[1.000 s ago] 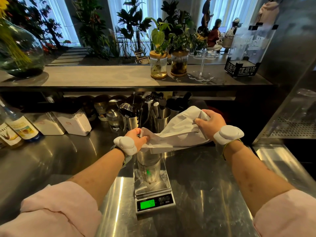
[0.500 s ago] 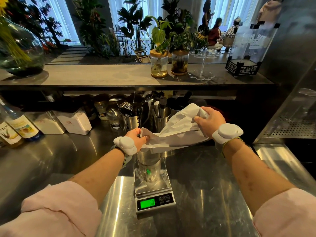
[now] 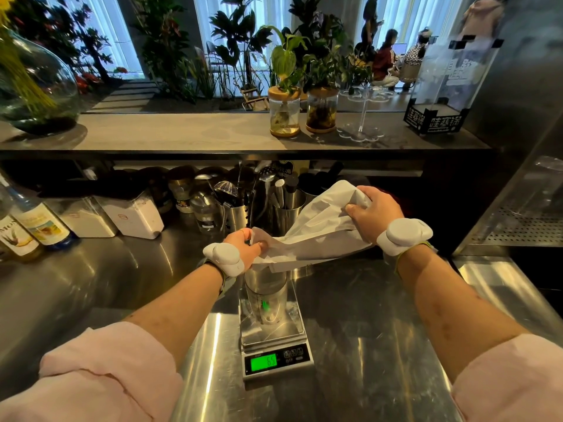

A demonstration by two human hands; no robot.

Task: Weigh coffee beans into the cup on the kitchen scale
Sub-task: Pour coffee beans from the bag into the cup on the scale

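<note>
Both hands grip a crumpled white paper bag tilted over the counter: the left hand pinches its low open mouth, the right hand closes around its raised rear end. Directly below the left hand's pinch stands a tall shiny steel cup on the platform of a small silver kitchen scale, whose green display faces the person. Whether beans are falling cannot be told.

A steel surface sits below a grey shelf; leafy plants stand before bright curtained windows.
</note>
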